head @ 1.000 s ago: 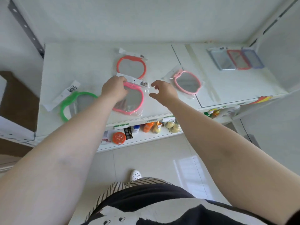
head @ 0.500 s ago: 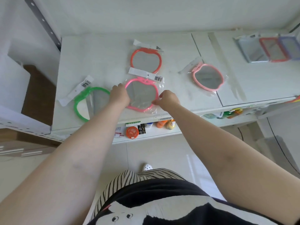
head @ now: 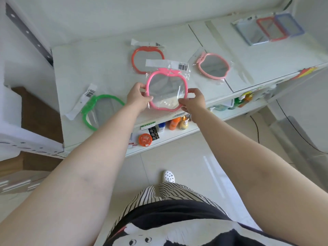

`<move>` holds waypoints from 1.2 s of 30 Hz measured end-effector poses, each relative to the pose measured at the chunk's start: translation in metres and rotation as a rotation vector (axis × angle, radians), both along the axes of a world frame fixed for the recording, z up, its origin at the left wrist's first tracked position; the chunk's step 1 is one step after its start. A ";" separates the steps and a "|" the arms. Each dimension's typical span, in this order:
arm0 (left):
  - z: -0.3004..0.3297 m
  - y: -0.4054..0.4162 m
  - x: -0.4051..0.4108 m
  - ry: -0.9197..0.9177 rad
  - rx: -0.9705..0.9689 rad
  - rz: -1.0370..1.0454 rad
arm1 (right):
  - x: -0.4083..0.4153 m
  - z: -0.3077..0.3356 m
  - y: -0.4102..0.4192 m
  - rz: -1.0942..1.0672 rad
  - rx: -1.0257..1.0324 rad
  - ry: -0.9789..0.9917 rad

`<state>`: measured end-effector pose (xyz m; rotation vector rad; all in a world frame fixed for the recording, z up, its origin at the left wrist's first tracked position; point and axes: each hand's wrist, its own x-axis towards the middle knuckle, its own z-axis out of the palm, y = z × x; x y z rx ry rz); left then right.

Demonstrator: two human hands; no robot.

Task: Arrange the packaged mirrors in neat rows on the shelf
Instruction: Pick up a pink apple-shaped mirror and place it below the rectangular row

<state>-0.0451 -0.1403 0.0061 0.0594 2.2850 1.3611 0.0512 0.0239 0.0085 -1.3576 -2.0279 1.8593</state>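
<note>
Both hands hold the pink mirror over the shelf.
Left hand and right hand pinch its rim; the green mirror lies left of it.

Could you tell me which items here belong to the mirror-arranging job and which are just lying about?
Job:
hot pink mirror, held by left hand and right hand
orange mirror
pale pink mirror
green mirror
rectangular mirrors

Lying about:
bottles on lower shelf
orange round case
</note>
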 end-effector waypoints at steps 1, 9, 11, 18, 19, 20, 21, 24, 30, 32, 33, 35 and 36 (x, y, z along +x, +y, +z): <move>0.001 0.001 0.004 -0.005 0.021 -0.038 | 0.009 0.003 0.001 -0.030 0.013 0.004; 0.004 0.048 0.061 0.006 0.082 -0.226 | 0.100 0.013 0.024 -0.282 0.140 -0.065; 0.004 0.065 0.079 0.007 0.084 -0.269 | 0.124 0.014 0.035 -0.333 0.177 -0.087; 0.008 0.136 0.140 0.020 0.073 -0.413 | 0.199 0.004 0.087 -0.491 0.163 -0.087; 0.005 0.149 0.149 0.013 0.071 -0.425 | 0.210 0.002 0.097 -0.502 0.159 -0.087; 0.001 0.162 0.159 0.008 0.065 -0.437 | 0.221 0.000 0.108 -0.512 0.150 -0.083; -0.002 0.176 0.169 0.010 0.061 -0.449 | 0.232 -0.002 0.120 -0.520 0.140 -0.080; -0.012 0.225 0.201 0.008 0.044 -0.479 | 0.267 -0.010 0.163 -0.534 0.126 -0.096; -0.026 0.324 0.265 -0.010 0.034 -0.523 | 0.337 -0.016 0.252 -0.564 0.142 -0.130; -0.026 0.350 0.281 0.006 0.038 -0.543 | 0.355 -0.014 0.276 -0.574 0.146 -0.134; -0.024 0.361 0.287 0.023 0.035 -0.556 | 0.361 -0.013 0.286 -0.578 0.151 -0.133; -0.018 0.383 0.295 0.048 0.027 -0.569 | 0.371 -0.009 0.305 -0.587 0.156 -0.123; -0.015 0.393 0.297 0.056 0.025 -0.574 | 0.374 -0.007 0.314 -0.592 0.155 -0.117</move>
